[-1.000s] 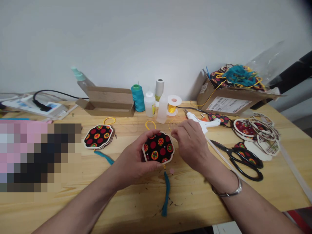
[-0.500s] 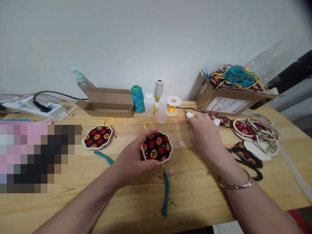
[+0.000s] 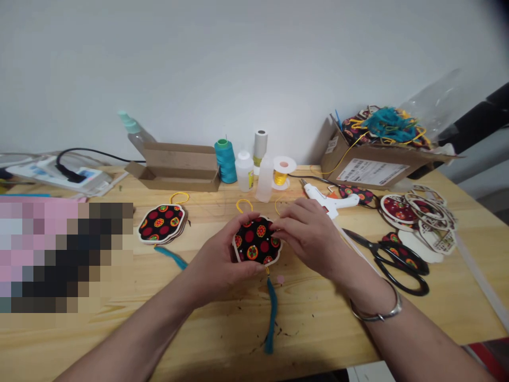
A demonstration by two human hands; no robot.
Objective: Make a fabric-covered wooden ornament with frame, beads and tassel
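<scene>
Black printed fabric with red dots and little yellow-green medallions covers the scalloped ornament sitting between both hands. I can't quite tell if it's resting on the wooden counter or being held just above it. The left hand cups it from the side with the fingers curled over the top edge, and the right hand comes in from the other side, its fingertips pressed onto the fabric. So that's a narrow, two-handed hold with the ornament mostly boxed in.

My guess is it's light, soft and padded on the face, with a stiffer pale rim that might be wood or card. I'd grip it by that rim and not by the floppy bits. A yellow cord loop lies just behind the ornament, and a teal tassel trails from its near edge across the counter.

Left of the ornament there's a matching ornament stack. To its right are a white hot glue gun and black-handled scissors, with a cardboard box farther back.
</scene>
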